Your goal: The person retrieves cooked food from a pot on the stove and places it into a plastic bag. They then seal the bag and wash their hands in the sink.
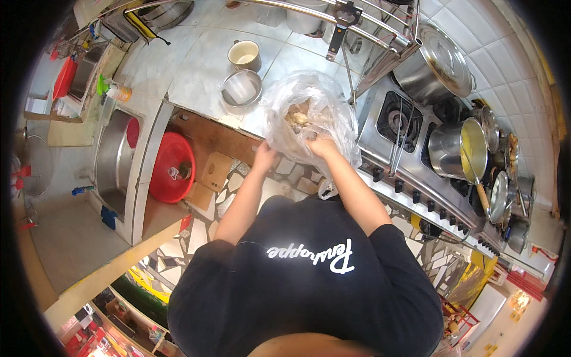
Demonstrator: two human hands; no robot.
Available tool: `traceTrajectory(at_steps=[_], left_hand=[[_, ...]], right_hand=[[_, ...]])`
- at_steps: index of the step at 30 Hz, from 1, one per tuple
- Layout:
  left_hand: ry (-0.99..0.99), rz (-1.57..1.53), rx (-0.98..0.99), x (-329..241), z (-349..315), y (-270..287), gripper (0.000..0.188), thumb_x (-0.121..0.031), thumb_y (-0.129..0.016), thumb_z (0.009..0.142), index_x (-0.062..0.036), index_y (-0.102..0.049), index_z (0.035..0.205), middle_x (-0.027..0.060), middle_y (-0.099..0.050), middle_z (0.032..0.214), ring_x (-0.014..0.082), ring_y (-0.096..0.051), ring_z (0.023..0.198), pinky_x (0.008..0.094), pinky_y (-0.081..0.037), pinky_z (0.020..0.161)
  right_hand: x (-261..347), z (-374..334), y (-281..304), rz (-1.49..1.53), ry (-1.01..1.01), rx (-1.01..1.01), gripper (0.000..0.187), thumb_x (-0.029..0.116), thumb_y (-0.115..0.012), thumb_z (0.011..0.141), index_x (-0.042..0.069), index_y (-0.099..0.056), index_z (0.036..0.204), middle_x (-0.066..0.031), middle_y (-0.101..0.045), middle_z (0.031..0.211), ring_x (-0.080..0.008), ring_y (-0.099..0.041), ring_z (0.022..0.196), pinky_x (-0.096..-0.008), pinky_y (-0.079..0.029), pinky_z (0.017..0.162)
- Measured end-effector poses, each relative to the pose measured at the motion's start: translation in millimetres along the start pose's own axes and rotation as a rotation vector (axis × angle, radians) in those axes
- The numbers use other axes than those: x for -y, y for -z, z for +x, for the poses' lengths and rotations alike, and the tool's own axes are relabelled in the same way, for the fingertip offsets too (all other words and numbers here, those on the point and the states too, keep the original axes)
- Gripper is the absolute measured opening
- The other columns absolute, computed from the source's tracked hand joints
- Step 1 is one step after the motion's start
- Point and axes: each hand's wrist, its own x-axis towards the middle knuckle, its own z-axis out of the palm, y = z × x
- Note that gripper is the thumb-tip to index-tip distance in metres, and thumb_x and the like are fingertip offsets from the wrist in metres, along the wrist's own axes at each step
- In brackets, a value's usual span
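A clear plastic bag (337,114) sits at the counter's front edge, beside the stove, its mouth spread wide. Inside it show pale tan lumps (299,117), too unclear to name. My right hand (321,146) is closed on the near side of the bag, its fingertips partly lost in the folds. At the bag's lower left edge my left hand (265,157) is closed on the plastic, its fingers only partly showing. To the left of the bag stand a metal bowl (242,88) with a translucent piece in it and, behind that, a cream-lined metal mug (244,55).
At right is a gas stove (380,140) carrying a large lidded pot (437,65) and a saucepan (455,149) with a wooden-handled utensil. A wire rack (375,38) overhangs the counter. A red basin (171,166) rests below, near the sink (112,157).
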Motion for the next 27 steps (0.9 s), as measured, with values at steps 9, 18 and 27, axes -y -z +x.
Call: traceTrajectory(at_steps=[9,18,27], left_hand=[[0.215,-0.483,0.164,-2.0,16.7,-31.3,0.044,-0.011,-0.053,0.090,-0.0033,-0.038,0.130,0.0113,-0.052,0.125,0.0235,-0.055,0.106,0.0361,-0.047,0.086],[0.205,-0.521,-0.029,3.9,27.3,-54.7,0.044,-0.019,-0.052,0.092,-0.0010,-0.039,0.131,0.0123,-0.051,0.126,0.0255,-0.050,0.114,0.0398,-0.040,0.095],[0.263,-0.688,-0.118,-37.5,39.5,-50.2,0.048,-0.024,-0.056,0.086,0.0091,-0.045,0.120,0.0185,-0.057,0.113,0.0301,-0.057,0.101,0.0436,-0.044,0.089]], right_hand=[[-13.8,33.3,-25.1,-0.270,0.086,0.017,0.066,0.046,-0.060,0.072,0.003,-0.054,0.122,-0.0234,-0.057,0.117,-0.0341,-0.057,0.108,-0.0394,-0.045,0.092],[-41.6,71.5,-45.3,-0.449,0.117,0.057,0.046,0.039,-0.057,0.078,0.004,-0.062,0.108,-0.0226,-0.061,0.109,-0.0343,-0.060,0.100,-0.0393,-0.046,0.087],[3.4,32.6,16.3,-0.504,0.289,-0.047,0.027,0.017,-0.061,0.073,0.006,-0.066,0.098,-0.0213,-0.063,0.098,-0.0364,-0.061,0.091,-0.0435,-0.048,0.080]])
